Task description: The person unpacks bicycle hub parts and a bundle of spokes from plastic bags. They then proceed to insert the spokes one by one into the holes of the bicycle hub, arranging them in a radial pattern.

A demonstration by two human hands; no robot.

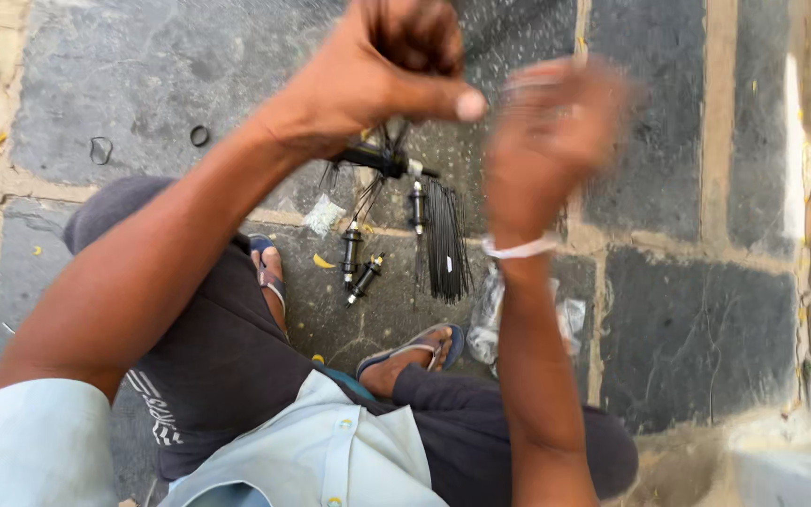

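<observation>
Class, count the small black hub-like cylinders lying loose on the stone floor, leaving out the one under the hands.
3. One hub lies left of the spoke bundle; one sits lower left; one lies slanted beside it. The hands may hide others.

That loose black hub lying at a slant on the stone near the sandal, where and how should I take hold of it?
Grip the slanted hub across its thick black middle barrel, coming straight down from above. It lies flat on the stone floor, thin axle ends poking out each way, so pinch crosswise to its long axis. The upright hub sits close on its left; the spoke bundle lies farther right.
</observation>
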